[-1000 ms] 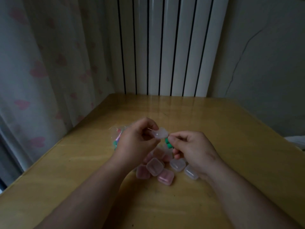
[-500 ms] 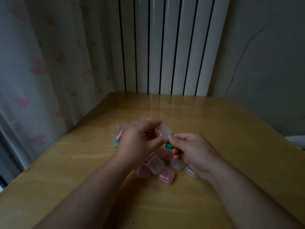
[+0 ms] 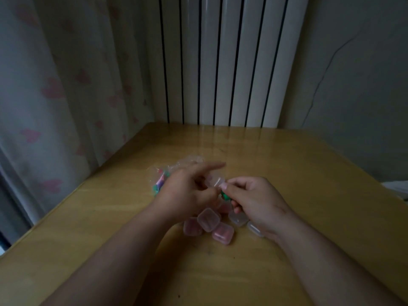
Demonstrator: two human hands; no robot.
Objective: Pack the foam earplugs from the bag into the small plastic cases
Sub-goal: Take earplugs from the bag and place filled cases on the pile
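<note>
A small clear plastic case is held between my two hands above the table. My left hand grips it from the left, its index finger stretched out straight. My right hand pinches the case's right edge, and green earplugs show just under its thumb, tucked in its curled fingers. A clear bag with pink and green earplugs lies behind my left hand, partly hidden. Several small pink and clear cases lie closed on the table below my hands.
The wooden table has its left edge by a curtain with pink hearts. A white radiator stands behind the far edge. Something white shows at the right edge.
Both hands have kept the clear case between them and shifted a little lower. My left index finger has straightened out over the case.
</note>
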